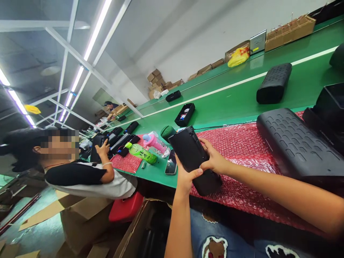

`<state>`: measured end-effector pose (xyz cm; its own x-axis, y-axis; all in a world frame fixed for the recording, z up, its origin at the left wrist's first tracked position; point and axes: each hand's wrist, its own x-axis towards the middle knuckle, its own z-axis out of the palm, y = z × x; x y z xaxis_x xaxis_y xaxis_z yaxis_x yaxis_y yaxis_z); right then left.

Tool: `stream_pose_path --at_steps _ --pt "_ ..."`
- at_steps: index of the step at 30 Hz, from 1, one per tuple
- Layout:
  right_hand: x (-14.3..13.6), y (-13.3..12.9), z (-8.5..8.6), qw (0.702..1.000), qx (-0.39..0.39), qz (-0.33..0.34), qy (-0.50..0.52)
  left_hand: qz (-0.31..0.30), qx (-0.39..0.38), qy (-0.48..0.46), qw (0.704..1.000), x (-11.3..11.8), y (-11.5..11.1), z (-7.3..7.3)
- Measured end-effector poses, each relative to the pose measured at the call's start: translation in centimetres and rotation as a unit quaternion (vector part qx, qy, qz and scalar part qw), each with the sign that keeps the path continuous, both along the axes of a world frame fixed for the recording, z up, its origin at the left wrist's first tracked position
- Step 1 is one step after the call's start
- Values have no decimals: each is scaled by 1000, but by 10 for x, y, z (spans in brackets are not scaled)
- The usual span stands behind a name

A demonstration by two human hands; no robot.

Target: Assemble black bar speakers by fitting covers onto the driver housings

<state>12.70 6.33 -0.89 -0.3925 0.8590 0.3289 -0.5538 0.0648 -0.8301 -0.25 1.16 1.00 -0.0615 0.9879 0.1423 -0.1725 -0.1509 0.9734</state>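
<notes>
A black oblong speaker casing (185, 147) is held tilted over the front edge of the bench. My left hand (185, 179) grips its near side, thumb across the face. On its other side my right hand (214, 157) is closed around the edge, and the two thumbs almost meet. Under and beside the casing lies red bubble wrap (239, 143). A smartphone (171, 163) rests just left of my left hand. To the right of my right arm sits a large black casing with an oval-patterned top (298, 143).
Left along the green bench (228, 98) stand a green-capped bottle (142, 153), a pink bottle (158, 145) and an open black casing with wires (185, 114). A co-worker (80, 175) sits at left, hand on a black casing. An open carton (145, 229) is below.
</notes>
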Motion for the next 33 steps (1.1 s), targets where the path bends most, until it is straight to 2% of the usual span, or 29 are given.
stream_pose_path --at_steps 13,21,26,33 --pt "0 1 -1 1000 2 -2 5 -6 -5 4 1000 3 -1 6" --pt "0 0 -2 1000 8 -1 3 -7 2 -9 1000 1 1 2" --pt "-1 -2 -6 999 49 -20 -8 -8 -6 7 1000 -3 -1 0" --pt "1 -6 -5 995 91 -11 -29 -7 6 23 1000 -2 -5 3"
